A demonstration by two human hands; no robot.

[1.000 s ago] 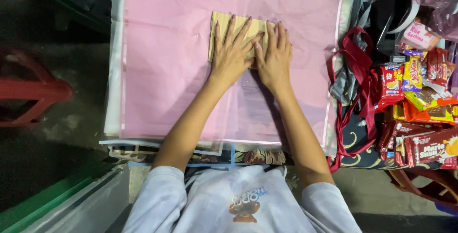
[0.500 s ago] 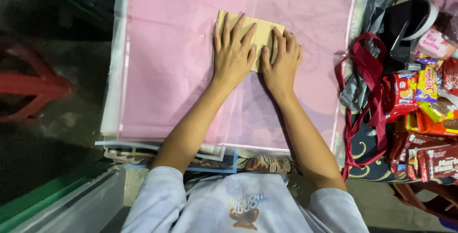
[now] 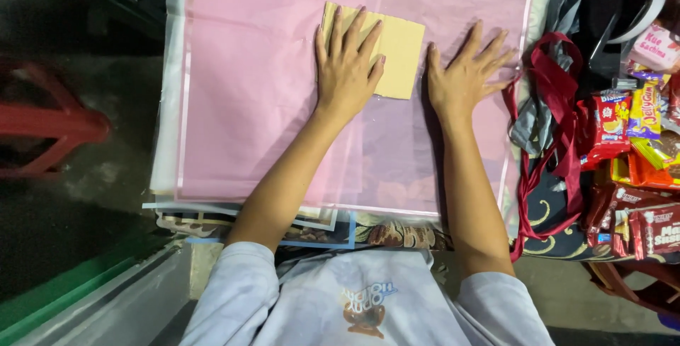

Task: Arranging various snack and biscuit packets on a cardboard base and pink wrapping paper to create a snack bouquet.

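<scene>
Since the earlier frame, the right hand (image 3: pixel 464 77) has been slid off the cardboard piece (image 3: pixel 397 52) onto the pink sheet (image 3: pixel 248 91), fingers spread flat, gripping nothing. At upper centre the cardboard is pinned by the flat, open left hand (image 3: pixel 347 66).

free: pink sheet (image 3: pixel 248 105) left, bare | blocked: right edge, snack packets (image 3: pixel 623 162) (piled), red straps (image 3: pixel 559 126)

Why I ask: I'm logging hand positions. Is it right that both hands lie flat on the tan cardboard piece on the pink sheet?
Not quite. Only the left hand lies flat on the tan cardboard piece. The right hand lies flat beside it, directly on the pink sheet, fingers spread, clear of the cardboard's edge. The head view shows this.
</scene>
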